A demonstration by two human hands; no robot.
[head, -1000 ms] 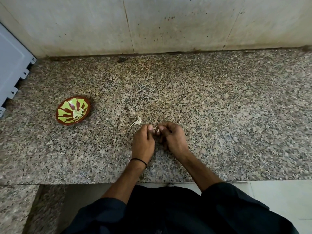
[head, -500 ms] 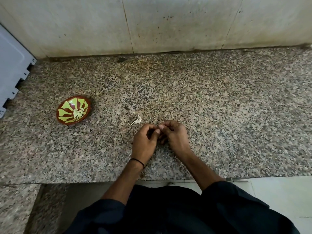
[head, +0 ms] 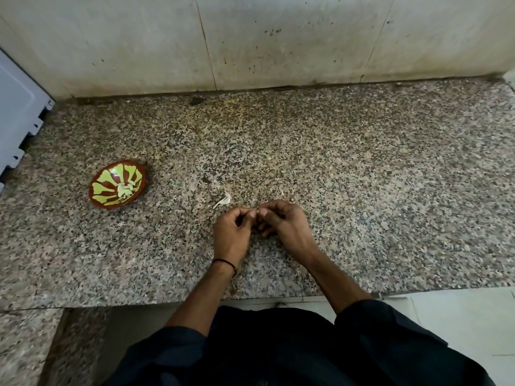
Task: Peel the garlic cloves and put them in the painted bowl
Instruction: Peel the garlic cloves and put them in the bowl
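Over the last second the fingertips have closed in on each other. The pale bit that showed between the thumbs is now almost covered, while the bowl and the scrap of skin have not shifted.

The left hand point(head: 231, 232) and right hand point(head: 284, 227) meet at lower centre of the frame, over the speckled granite table point(head: 362, 190). Both are curled, thumb against forefinger, pinching what I take to be a garlic clove; the clove itself is too hidden to make out.

A curled white peel scrap point(head: 223, 201) lies just beyond the left hand. The round brown bowl painted with green petals point(head: 108, 174) sits well apart at middle left, with pale peeled cloves point(head: 125, 189) in its centre.

The step in hand looks like stripping the skin. It goes best if one hand holds the clove steady while the other's nail lifts the papery edge and pulls along its length. Squeezing should stay light so the clove does not slip out. Only a fully bare clove should go left to the bowl.
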